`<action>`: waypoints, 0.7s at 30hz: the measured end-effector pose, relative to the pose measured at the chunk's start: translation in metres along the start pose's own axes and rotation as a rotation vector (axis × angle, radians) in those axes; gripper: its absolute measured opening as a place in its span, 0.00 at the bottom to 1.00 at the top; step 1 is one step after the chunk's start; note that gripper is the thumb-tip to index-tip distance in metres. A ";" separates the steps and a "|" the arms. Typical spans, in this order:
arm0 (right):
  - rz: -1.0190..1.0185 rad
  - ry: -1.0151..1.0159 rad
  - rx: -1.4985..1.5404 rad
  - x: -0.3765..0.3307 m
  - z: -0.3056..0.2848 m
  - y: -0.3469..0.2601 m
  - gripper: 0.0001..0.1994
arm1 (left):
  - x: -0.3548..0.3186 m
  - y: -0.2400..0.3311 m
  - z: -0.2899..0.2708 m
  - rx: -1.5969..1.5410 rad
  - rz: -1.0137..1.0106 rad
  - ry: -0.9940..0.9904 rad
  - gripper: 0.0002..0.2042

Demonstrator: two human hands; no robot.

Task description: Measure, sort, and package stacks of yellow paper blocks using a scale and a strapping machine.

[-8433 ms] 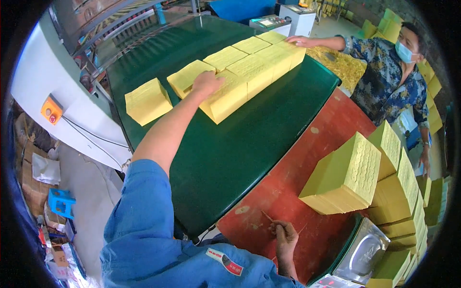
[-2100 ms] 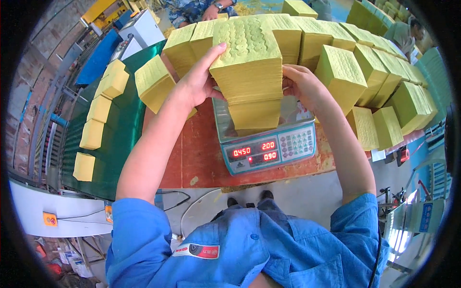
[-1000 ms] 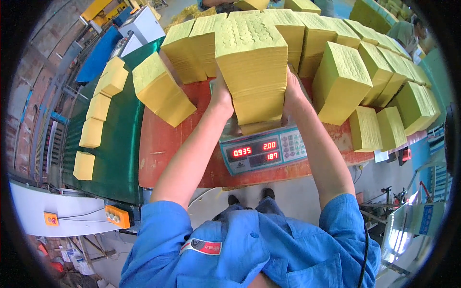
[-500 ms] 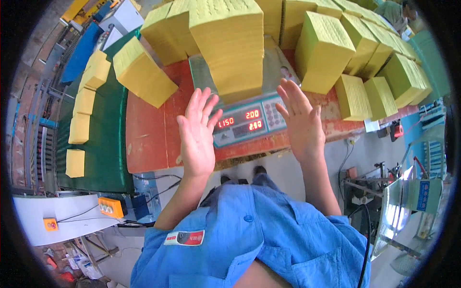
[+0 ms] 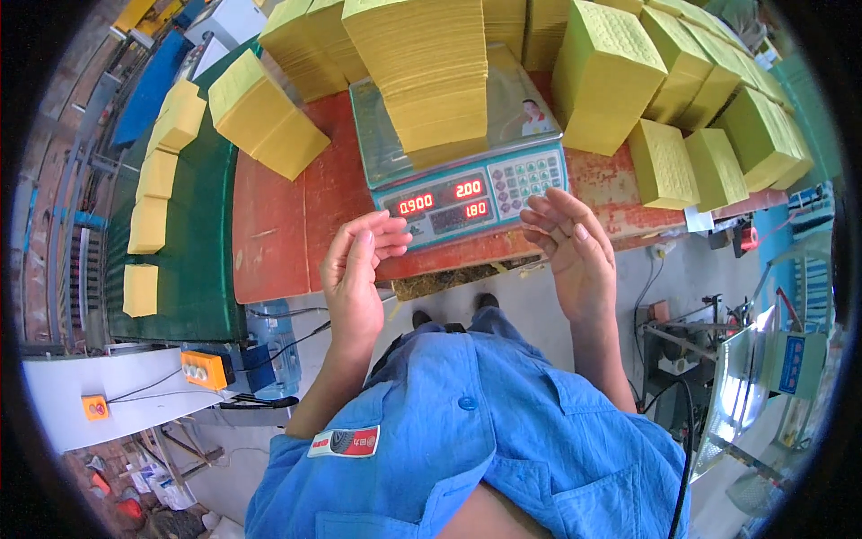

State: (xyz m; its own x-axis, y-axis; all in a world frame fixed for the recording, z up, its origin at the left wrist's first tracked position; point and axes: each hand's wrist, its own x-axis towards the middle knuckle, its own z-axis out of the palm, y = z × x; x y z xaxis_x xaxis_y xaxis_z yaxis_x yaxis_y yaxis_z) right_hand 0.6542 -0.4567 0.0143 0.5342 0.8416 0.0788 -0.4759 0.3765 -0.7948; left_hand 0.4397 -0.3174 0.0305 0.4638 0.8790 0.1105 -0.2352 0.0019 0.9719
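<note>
Now: both hands off the stack while the scale reads

Your left hand [image 5: 357,278] and right hand [image 5: 567,247] hover open and empty just in front of the weighing scale [image 5: 467,193], fingers loosely curled, palms turned toward each other, touching nothing. On the scale's steel pan sits a tall stack of yellow paper sheets [image 5: 429,76], standing upright and square. The red digits on the display face you, between your two hands.

The scale rests on a worn red table [image 5: 269,225]. More yellow paper blocks [image 5: 620,76] crowd the table to the right and behind the scale; another block [image 5: 265,117] lies tilted to the left. Further left, a green conveyor surface [image 5: 193,242] carries a line of smaller yellow bundles [image 5: 154,211].

To weigh well, keep your hands clear of the pan and stack, as they are. Let the digits settle, I would judge, before you read them. See that the neighbouring blocks do not lean on the stack; from this view they appear close, and contact cannot be ruled out.
</note>
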 end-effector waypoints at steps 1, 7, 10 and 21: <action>0.005 -0.002 0.006 0.001 -0.001 0.000 0.25 | 0.000 0.000 0.001 0.002 0.001 0.002 0.15; 0.027 -0.001 0.017 0.013 -0.009 -0.001 0.24 | 0.006 -0.004 0.004 0.033 -0.015 0.040 0.15; 0.037 -0.005 0.016 0.020 -0.014 -0.003 0.23 | 0.016 0.000 0.006 0.055 0.019 0.047 0.15; -0.049 -0.065 -0.340 0.183 0.011 0.006 0.25 | 0.230 0.052 -0.012 -0.202 -0.296 0.084 0.46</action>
State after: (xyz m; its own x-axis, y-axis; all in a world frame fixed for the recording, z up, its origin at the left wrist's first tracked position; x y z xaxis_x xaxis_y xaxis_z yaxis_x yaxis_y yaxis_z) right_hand 0.7418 -0.2961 0.0302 0.4994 0.8530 0.1513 -0.1850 0.2756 -0.9433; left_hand 0.5236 -0.1093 0.1041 0.4672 0.8624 -0.1950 -0.2692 0.3488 0.8977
